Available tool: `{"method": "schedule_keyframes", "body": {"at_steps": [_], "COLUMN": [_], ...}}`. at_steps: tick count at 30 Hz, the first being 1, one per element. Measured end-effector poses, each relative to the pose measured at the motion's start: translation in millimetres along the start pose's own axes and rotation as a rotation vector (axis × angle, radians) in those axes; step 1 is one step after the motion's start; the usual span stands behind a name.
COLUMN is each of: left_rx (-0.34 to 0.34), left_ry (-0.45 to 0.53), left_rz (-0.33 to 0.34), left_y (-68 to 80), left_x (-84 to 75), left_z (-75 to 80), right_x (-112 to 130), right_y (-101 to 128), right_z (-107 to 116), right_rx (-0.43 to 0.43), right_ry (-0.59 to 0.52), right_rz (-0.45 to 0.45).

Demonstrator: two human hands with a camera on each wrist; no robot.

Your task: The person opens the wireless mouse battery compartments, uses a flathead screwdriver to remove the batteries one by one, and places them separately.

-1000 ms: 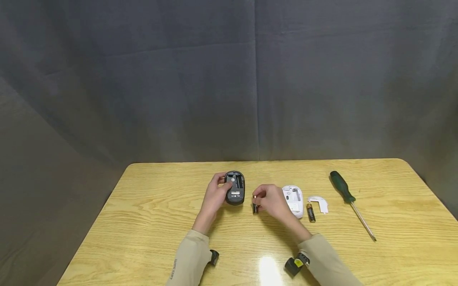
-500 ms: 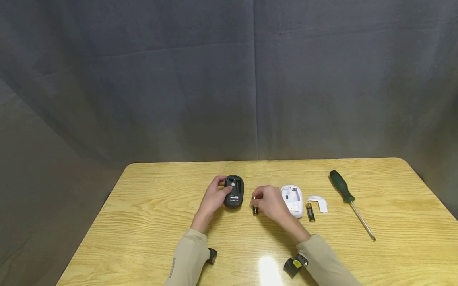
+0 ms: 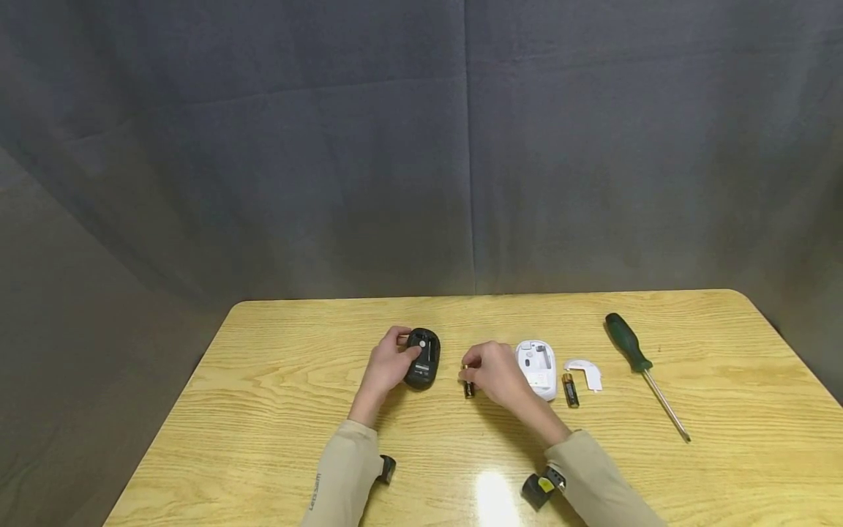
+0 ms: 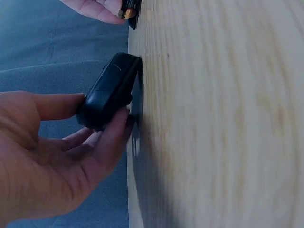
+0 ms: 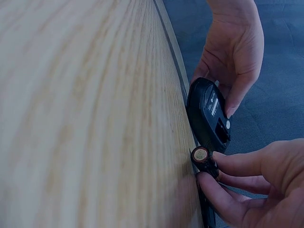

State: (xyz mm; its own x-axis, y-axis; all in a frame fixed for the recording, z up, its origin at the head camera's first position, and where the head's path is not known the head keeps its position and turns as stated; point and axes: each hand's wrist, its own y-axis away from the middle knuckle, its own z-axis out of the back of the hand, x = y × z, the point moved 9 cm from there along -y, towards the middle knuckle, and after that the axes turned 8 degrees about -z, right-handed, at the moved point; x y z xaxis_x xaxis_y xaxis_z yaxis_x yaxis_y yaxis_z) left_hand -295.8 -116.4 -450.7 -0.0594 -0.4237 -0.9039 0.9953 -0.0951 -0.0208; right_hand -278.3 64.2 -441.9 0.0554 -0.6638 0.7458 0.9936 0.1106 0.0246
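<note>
Black mouse [image 3: 422, 358] tipped on edge on the wooden table [image 3: 263, 410], underside up, gripped by the left hand [image 3: 384, 368]: thumb [image 4: 57, 105] on one side, curled fingers [image 4: 107, 142] on the other. Just beside it, a battery [image 3: 468, 381] pinched near its end in the right hand [image 3: 498, 375] (fingertips [image 5: 223, 159] curled round it, lower end on the table). Further right: white mouse [image 3: 538, 368], second battery [image 3: 570, 390], white cover [image 3: 586, 373], green screwdriver [image 3: 642, 366].
</note>
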Motion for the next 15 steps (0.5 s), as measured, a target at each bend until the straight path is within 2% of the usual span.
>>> {"method": "schedule_keyframes", "body": {"at_steps": [4,10,15], "left_rx": [-0.004,0.049,0.078], "left_ry": [-0.082,-0.146,-0.187], "left_rz": [-0.007,-0.008,-0.008], "left_y": [-0.6,0.1,1.0], "left_x": [-0.9,-3.6,-6.0], "left_z": [2.6,0.2,-1.5], "right_x": [0.1,0.3,4.0], "right_y": [-0.6,-1.2,-0.9], "right_z": [-0.9,-3.0,-1.9], "right_rx": [0.002,0.03,0.03], "right_ry": [0.008,-0.007,0.017], "right_rz": [0.008,0.004,0.044]}}
